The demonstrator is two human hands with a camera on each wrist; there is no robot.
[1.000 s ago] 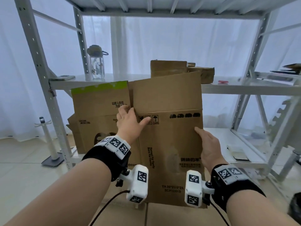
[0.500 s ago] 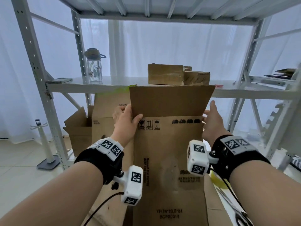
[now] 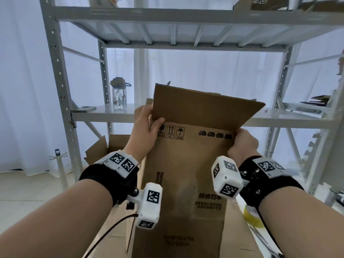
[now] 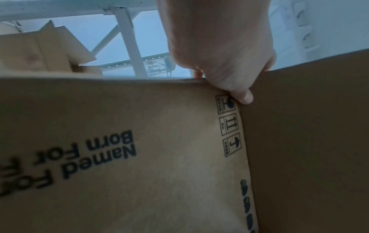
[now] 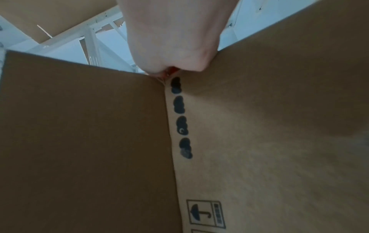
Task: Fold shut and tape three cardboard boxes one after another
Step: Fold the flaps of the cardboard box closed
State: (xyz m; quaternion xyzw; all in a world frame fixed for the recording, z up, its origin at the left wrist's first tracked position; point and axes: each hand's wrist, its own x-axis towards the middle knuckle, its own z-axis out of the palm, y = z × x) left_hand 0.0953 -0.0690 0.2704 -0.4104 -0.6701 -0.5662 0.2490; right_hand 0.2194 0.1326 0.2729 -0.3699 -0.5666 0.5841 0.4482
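A flattened brown cardboard box (image 3: 188, 175) with printed handling symbols is held upright in front of me. Its top flap (image 3: 202, 107) bends toward me at the crease. My left hand (image 3: 147, 127) grips the box's upper left edge, thumb (image 4: 244, 97) on the printed face, fingers behind. My right hand (image 3: 242, 140) grips the upper right corner at the crease, fingers curled round the edge (image 5: 171, 66). The box's back side is hidden.
A grey metal shelf rack (image 3: 61, 101) stands just behind the box, with a water bottle (image 3: 119, 95) on its middle shelf. Another open cardboard box (image 3: 104, 148) sits low on the left. A yellow tape roll (image 3: 253, 216) and scissors (image 3: 264, 241) lie at lower right.
The box has been lifted higher and closer to me. Its top flap has tipped forward. My right hand moved from the side edge up to the upper right corner and curled round it.
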